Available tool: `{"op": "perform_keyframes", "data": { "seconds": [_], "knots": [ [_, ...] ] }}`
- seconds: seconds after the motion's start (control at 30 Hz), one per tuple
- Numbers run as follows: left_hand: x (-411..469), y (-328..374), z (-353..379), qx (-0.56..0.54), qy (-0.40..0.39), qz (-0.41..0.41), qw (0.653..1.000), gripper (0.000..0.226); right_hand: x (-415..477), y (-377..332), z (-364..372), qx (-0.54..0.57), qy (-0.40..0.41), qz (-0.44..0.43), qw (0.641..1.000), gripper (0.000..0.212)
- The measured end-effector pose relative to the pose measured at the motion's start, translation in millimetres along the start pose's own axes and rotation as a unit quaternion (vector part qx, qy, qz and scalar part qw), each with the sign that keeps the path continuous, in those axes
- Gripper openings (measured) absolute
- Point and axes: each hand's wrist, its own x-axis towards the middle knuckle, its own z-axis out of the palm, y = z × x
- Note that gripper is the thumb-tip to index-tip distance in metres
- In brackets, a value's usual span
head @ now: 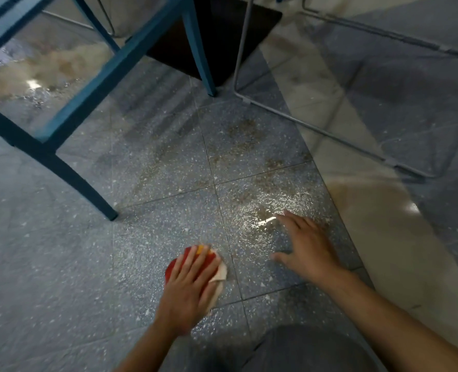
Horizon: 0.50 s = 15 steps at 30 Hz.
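A red, yellow and cream cloth (217,267) lies on the speckled grey tile floor (61,264). My left hand (189,287) presses flat on the cloth with straight fingers, covering most of it. My right hand (304,245) is spread out with straight fingers on or just above the floor, to the right of the cloth, its fingertips at a wet, shiny patch (262,224). Brownish dirty smears (246,146) spread over the tiles beyond the patch.
Blue chair legs (88,189) stand to the left and ahead. A thin grey metal frame (316,130) runs along the right. A pale floor strip (383,237) borders the tiles on the right. A murky puddle (34,73) lies at the far left. My knee (303,350) is at the bottom.
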Motion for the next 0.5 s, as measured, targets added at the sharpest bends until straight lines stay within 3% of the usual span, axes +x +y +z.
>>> {"op": "perform_keyframes", "data": {
  "seconds": [0.13, 0.3, 0.4, 0.5],
  "knots": [
    [47, -46, -33, -0.016, 0.014, -0.097, 0.995, 0.061, -8, 11, 0, 0.033, 0.006, 0.027, 0.999, 0.101],
    [180, -32, -70, -0.104, 0.043, -0.3, 0.947, 0.065, -14, 21, 2, 0.043, 0.014, 0.025, 0.999, 0.098],
    [215, 6, -71, -0.103, 0.042, -0.275, 0.955, 0.065, -13, 22, 5, 0.055, 0.029, 0.023, 0.998, 0.097],
    [195, 34, -53, -0.081, 0.037, -0.141, 0.986, 0.063, -12, 22, 5, 0.065, 0.032, 0.036, 0.997, 0.098]
  ]
}}
